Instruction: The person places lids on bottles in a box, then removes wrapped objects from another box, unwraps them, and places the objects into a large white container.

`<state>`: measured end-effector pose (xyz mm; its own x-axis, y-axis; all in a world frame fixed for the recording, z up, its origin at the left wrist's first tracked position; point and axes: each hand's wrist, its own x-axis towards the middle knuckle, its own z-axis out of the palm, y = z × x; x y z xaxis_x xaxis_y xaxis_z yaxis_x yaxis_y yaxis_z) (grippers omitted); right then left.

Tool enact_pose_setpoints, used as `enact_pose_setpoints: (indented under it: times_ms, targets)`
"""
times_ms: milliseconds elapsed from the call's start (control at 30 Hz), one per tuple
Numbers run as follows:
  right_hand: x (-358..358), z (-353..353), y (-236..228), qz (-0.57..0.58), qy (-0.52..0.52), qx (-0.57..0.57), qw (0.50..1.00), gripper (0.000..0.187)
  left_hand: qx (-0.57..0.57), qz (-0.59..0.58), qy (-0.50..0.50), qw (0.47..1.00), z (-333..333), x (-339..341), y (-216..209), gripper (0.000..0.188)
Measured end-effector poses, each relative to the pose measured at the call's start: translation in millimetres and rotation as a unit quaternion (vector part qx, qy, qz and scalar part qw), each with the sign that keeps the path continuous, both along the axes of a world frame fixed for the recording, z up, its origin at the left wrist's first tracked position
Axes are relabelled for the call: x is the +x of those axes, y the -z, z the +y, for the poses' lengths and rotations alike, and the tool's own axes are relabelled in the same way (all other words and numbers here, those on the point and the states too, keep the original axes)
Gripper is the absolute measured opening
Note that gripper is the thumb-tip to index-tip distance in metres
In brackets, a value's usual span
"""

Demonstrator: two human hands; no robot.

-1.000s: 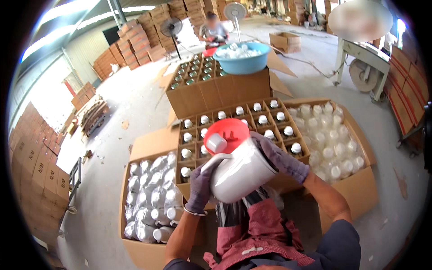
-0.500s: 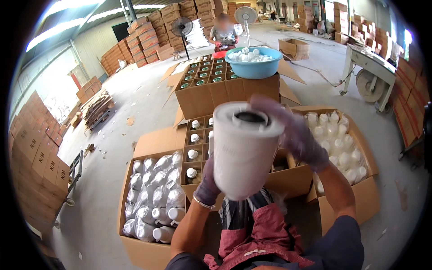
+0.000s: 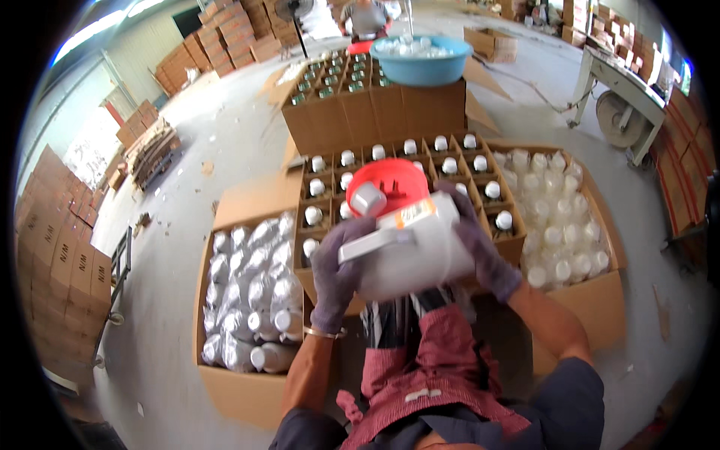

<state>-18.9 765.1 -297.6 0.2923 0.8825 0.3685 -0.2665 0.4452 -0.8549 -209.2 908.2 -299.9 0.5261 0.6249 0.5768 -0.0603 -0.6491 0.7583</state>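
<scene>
Both my hands wear purple-grey gloves. Between them I hold a white plastic jug tilted on its side, an orange-and-white label on its upper face. My left hand is closed around the jug at its handle side. My right hand grips the opposite end, fingers wrapped over its edge. Just beyond the jug lies a red basin, partly hidden by it, with a small whitish cup in it. The basin rests over a divided carton of white-capped bottles. Where the jug's mouth is cannot be made out.
To the left stands an open carton of plastic-wrapped white bottles. On the right, another carton holds translucent bottles. Farther off, a blue basin of white caps sits on a carton of green-topped bottles. A person is behind it.
The jug went from upright, its opening facing up, to tilted on its side. My hands turned with it. The red basin and more capped bottles now show. My view has tipped downward.
</scene>
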Motion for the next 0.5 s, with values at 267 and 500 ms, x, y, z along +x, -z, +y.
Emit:
enact_pose_setpoints:
  times_ms: [267,500]
  targets:
    - [23.0,-2.4,-31.8,-0.463,0.058,0.018,0.884,0.092,-0.341,-0.017,0.033,0.939,-4.9,-12.1,33.5,0.03]
    - [13.1,1.6,-32.6,-0.568,-0.021,0.077,0.819,0.115,-0.394,0.065,0.08,0.913,-17.5,-10.9,31.0,0.044]
